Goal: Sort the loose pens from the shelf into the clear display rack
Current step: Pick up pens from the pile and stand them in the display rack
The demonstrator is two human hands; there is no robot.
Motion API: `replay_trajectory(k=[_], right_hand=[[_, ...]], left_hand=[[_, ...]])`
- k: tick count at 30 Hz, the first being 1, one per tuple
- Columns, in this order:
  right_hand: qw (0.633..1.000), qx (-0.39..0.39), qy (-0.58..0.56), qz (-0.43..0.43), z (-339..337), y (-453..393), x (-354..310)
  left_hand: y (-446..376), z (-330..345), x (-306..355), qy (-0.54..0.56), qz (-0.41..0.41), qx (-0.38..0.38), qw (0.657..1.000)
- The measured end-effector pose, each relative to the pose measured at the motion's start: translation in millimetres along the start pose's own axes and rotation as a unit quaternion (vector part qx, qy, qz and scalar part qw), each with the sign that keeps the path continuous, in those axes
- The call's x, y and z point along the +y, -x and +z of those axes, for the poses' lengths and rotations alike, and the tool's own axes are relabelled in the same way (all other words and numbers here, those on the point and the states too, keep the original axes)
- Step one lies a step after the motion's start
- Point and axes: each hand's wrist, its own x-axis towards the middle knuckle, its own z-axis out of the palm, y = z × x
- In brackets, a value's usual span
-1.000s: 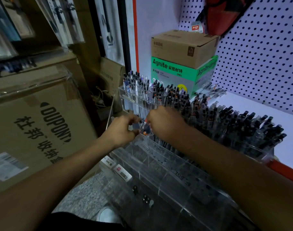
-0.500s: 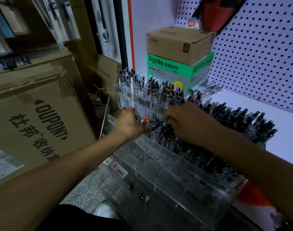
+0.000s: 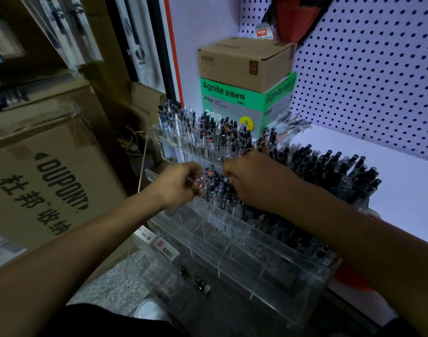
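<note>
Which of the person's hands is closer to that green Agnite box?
The right hand. It sits at the rack's middle row, just below the green Agnite box; the left hand is lower and farther left.

Single head-worn wide-angle view, looking forward and steeply down, close over the rack (image 3: 244, 239) at the shelf (image 3: 402, 181) edge, both forearms reaching in from the lower corners, pegboard (image 3: 368, 76) beyond

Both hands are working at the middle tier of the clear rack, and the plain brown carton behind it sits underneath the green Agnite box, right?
Not quite. The head view shows the plain brown carton stacked on top of the green Agnite box, not underneath. The rest holds: left hand and right hand are both at the clear rack's middle tier.
</note>
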Motion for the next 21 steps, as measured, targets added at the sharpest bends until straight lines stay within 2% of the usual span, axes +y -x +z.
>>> replay_trajectory(k=[2,4,7,9,14,19,21], right_hand=[[1.0,0.0,0.004,-0.005,-0.2,0.1,-0.6],[1.0,0.005,0.009,-0.014,-0.7,0.0,-1.9],[1.0,0.008,0.014,-0.02,-1.3,0.5,-3.6],[1.0,0.003,0.016,-0.022,-1.3,0.9,-3.6],[0.999,-0.01,0.031,-0.015,-2.3,2.1,-5.0],[1.0,0.012,0.006,-0.022,-6.6,2.7,-5.4],[0.999,0.04,-0.018,-0.027,-8.9,2.3,-3.4]], left_hand=[[-1.1,0.3,-3.3,0.005,0.003,0.05,0.999],[-2.7,1.4,-5.3,0.065,-0.012,0.083,0.994],[-1.9,2.4,-5.8,0.11,-0.019,0.074,0.991],[1.0,1.6,-8.7,0.071,-0.012,0.041,0.997],[7.8,-5.7,-14.4,-0.135,0.035,-0.011,0.99],[14.2,-9.6,-16.8,-0.111,0.017,-0.018,0.994],[16.2,-15.5,-15.8,-0.153,0.025,-0.008,0.988]])
